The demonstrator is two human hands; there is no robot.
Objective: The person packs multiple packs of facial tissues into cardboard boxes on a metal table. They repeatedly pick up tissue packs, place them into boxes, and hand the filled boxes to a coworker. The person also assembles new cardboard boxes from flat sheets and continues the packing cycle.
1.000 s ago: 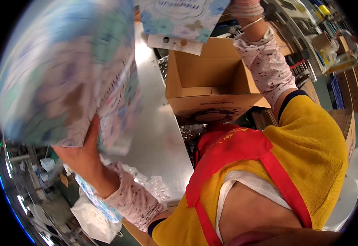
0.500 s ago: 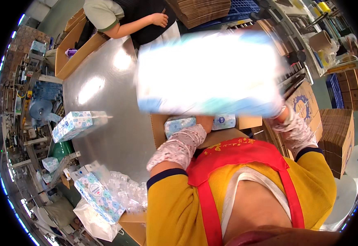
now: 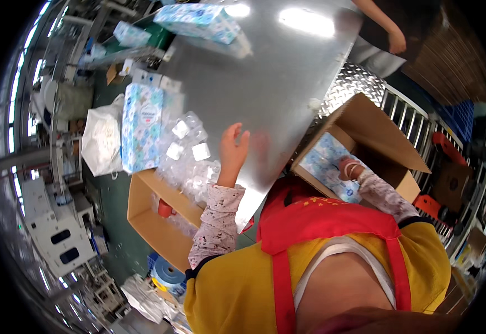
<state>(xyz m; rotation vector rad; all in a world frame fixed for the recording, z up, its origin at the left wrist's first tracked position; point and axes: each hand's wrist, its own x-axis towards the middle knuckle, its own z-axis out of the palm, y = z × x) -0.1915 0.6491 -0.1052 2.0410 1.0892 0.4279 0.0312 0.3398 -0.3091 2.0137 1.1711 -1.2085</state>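
My right hand point(image 3: 347, 167) reaches into an open cardboard box point(image 3: 390, 139) at the table's right edge, fingers curled on the blue-and-white patterned tissue pack point(image 3: 322, 164) lying inside. My left hand point(image 3: 233, 149) hovers open over the shiny metal table point(image 3: 276, 83), fingers spread and holding nothing. It is right beside a heap of clear plastic-wrapped packs point(image 3: 190, 153). My patterned sleeves, yellow shirt and red apron fill the lower part of the view.
A tall tissue pack point(image 3: 141, 125) stands left of the clear heap, next to a white bag point(image 3: 101, 139). Another pack point(image 3: 198, 19) lies at the table's far end. An open carton point(image 3: 154, 222) sits below the table edge. A co-worker's hand point(image 3: 396, 42) is at the far right.
The big pack I held up with both hands now lies in the cardboard box. My left hand has let go and swung left over the table.
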